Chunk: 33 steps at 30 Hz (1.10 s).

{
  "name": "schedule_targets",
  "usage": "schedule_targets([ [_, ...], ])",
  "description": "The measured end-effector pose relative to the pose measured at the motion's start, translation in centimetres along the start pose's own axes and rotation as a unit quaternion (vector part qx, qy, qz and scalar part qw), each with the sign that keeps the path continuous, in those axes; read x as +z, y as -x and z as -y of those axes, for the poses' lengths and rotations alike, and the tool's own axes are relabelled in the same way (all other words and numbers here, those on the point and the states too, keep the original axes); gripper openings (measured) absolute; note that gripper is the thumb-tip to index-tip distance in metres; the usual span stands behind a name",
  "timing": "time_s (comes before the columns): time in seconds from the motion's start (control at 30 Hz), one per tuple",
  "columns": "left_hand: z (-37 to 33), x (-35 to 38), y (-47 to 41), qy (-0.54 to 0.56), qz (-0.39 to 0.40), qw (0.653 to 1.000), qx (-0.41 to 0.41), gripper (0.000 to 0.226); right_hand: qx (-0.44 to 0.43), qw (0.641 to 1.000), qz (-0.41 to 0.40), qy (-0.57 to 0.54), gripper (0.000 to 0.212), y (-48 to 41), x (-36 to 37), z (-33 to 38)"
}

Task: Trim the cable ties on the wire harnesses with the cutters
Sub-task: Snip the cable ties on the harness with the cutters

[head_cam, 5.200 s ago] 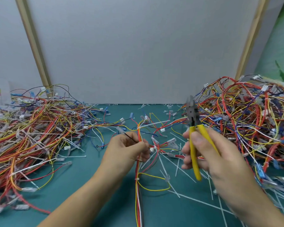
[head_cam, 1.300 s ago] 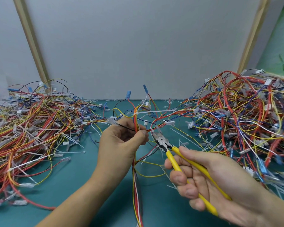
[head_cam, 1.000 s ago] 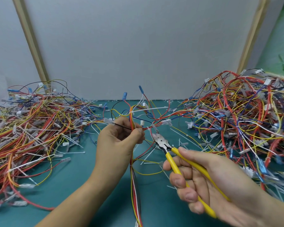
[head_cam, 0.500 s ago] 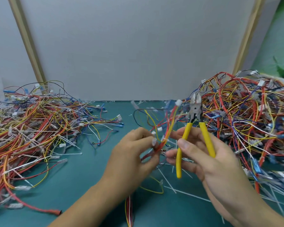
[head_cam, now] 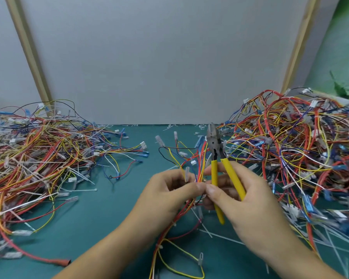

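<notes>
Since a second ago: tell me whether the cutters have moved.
Yes. The cutters swung from leaning left to upright and rose: their tip now reaches the table at its back edge, beside the right wire pile.

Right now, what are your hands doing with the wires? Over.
Left hand pinches the wire harness. Right hand grips the cutters, tips up, cutting nothing. Left pile and right pile flank the hands.

No text, label, brand, number or sign can be read. No marking can be made out on the cutters (head_cam: pixel 214 170) or on the wire harnesses (head_cam: pixel 290 150); fine detail is rendered blurred.
</notes>
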<state>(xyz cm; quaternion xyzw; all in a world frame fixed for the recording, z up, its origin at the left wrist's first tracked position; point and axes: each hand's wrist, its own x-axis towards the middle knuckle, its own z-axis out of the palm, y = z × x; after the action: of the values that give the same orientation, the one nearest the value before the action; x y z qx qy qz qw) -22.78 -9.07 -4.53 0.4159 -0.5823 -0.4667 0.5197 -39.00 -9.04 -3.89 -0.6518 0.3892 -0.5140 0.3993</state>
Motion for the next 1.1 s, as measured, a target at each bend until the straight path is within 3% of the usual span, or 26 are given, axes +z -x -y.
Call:
schedule_targets([
  [0.1,0.1,0.2,-0.1,0.048,-0.014,0.999,-0.004,0.014,-0.004,1.000,-0.003,0.027,0.035,0.0,0.0,-0.2],
  [0.4,0.5,0.9,-0.3,0.073,-0.095,0.992,-0.043,0.022,-0.022,0.996,0.011,0.090,0.029,-0.1,0.7,-0.3],
  [0.53,0.6,1.0,-0.5,0.119,-0.074,0.990,-0.030,0.028,-0.031,0.994,0.016,0.102,0.027,0.0,1.0,-0.4],
  [0.8,0.2,-1.7,-0.6,0.021,0.033,0.999,-0.034,0.031,-0.006,0.999,-0.014,0.048,0.032,-0.6,-0.9,-0.4],
  [0.9,0.2,-1.9,-0.8,0.007,0.002,1.000,-0.030,0.022,-0.014,0.998,-0.020,0.055,0.025,-0.6,-0.7,-0.5],
  [1.0,-0.1,-2.6,-1.2,0.053,-0.069,0.996,-0.010,0.022,-0.031,0.997,-0.044,0.054,0.005,-0.5,-0.8,-0.3],
  [1.1,-0.3,-3.5,-1.5,0.086,-0.150,0.985,0.026,0.014,-0.018,0.998,-0.042,0.043,0.021,-0.2,-0.9,0.1],
])
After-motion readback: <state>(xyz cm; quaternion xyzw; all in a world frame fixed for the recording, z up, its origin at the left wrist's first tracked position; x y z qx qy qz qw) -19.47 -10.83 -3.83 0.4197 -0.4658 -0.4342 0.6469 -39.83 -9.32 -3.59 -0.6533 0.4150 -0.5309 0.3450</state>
